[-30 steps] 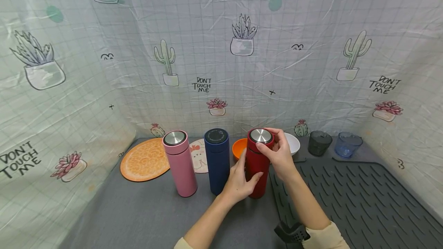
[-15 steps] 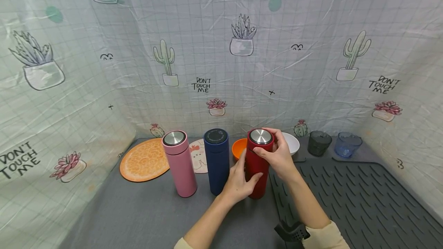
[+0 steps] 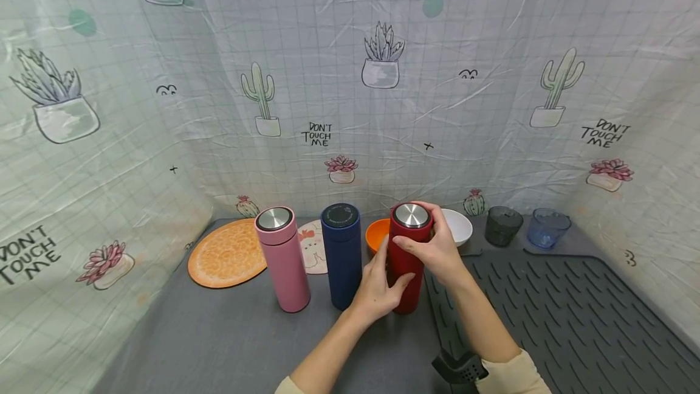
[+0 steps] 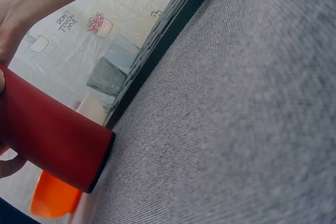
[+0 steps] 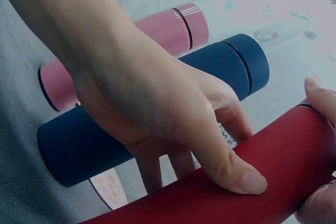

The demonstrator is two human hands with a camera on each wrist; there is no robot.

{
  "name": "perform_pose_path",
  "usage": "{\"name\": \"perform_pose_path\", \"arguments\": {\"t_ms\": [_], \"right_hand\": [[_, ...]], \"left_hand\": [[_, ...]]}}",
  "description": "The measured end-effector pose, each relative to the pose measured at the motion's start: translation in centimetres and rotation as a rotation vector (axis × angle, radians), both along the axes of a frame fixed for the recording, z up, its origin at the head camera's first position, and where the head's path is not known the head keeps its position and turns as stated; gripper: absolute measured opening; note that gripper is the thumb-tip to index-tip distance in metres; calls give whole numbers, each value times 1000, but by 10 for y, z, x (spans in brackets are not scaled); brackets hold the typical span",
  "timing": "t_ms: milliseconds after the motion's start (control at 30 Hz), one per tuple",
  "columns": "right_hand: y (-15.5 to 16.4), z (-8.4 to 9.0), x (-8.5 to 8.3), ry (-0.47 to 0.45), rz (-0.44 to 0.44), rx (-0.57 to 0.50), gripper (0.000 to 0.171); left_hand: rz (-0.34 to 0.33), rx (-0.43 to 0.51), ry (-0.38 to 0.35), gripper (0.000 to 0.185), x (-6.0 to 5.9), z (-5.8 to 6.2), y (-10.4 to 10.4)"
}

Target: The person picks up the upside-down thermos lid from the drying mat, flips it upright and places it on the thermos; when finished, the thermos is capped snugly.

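While my left hand (image 3: 377, 287) wraps the lower body of the tall red cylindrical metal flask (image 3: 407, 266), thumb across the front, my right hand (image 3: 434, 248) has its fingers curled round the flask's red cap with the steel disc top (image 3: 411, 216). Both hands are clamped on it. The flask stands upright on the grey fabric-textured tabletop (image 3: 235, 339), base flat, right at the left edge of the dark grey ribbed rubber drying mat (image 3: 569, 321); the left wrist view shows the base (image 4: 102, 161) on the fabric just beside the mat edge (image 4: 173, 22).

Left of it, a navy blue cylindrical flask (image 3: 341, 254) is close to my left hand but not touching the red one. Further left stands a pink cylindrical flask with a steel top (image 3: 281, 257), also upright.

Behind the flasks: an orange round slice-patterned placemat (image 3: 226, 252), a small pale coaster with a cartoon figure (image 3: 313, 248), an orange bowl (image 3: 377, 233), a white bowl (image 3: 458, 227). At the mat's far edge sit a dark smoked plastic cup (image 3: 502, 225) and a blue translucent cup (image 3: 548, 228).

Walls on three sides are a crinkled white grid-pattern plastic sheet printed with cacti and "DON'T TOUCH ME" (image 3: 317, 134). A black strap (image 3: 459, 368) is on my right wrist, below a cream sleeve (image 3: 511, 376).
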State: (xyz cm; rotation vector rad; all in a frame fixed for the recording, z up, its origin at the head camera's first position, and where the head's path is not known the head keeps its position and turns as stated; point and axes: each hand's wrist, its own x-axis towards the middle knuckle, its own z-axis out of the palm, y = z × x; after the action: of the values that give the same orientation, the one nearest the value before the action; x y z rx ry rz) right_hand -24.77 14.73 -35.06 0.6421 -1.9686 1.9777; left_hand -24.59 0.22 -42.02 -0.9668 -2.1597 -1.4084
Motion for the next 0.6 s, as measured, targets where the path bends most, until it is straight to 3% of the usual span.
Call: {"name": "perform_pose_path", "arguments": {"t_ms": [600], "right_hand": [[-5,-3,-3,16,-97,-9,68]], "left_hand": [[23,-4,7,81,-2,-5,4]]}}
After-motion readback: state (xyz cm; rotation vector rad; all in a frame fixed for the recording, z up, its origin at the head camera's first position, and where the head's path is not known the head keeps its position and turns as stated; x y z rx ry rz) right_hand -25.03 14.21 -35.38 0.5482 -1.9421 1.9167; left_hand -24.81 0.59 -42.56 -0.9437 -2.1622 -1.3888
